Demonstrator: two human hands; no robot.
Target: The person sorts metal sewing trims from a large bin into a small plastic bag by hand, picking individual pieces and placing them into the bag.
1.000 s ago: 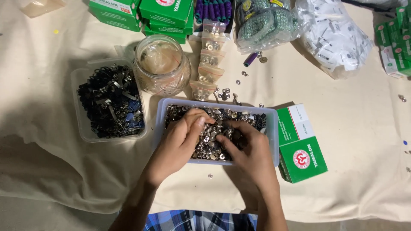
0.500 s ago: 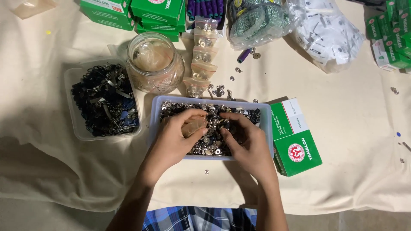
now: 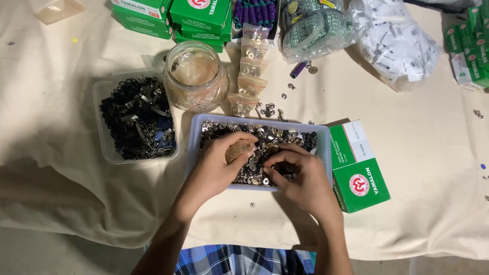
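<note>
Left hand [image 3: 218,165] curled over the tray [image 3: 196,133], fingers bent round a small clear bag [image 3: 238,150] and pinching it against the thumb. Right hand [image 3: 301,175] just beside it, fingertips [image 3: 270,162] drawn together down among the metal snaps [image 3: 265,140]; cannot tell whether a snap is caught between them. Hands close, almost touching over the middle of the tray.

Tray pale and rectangular, filled with silvery and dark snaps, sitting on the cream cloth [image 3: 417,153] straight ahead of the body. One loose snap [image 3: 251,204] on the cloth just below the tray's near edge.

Left of the tray, a clear tub [image 3: 104,153] of black clips [image 3: 137,119]. Behind the tray, a glass jar [image 3: 196,76] holding crumpled clear film, and a strip of small filled bags [image 3: 249,76] running back from the tray's far edge. A few stray snaps [image 3: 267,108] near that strip. Touching the tray's right end, a green and white box [image 3: 359,165], lying flat. Further back, more green boxes [image 3: 193,15], purple pens [image 3: 260,10], and two plastic sacks [image 3: 397,46] of small goods. More green boxes at the far right edge [image 3: 471,51].
</note>
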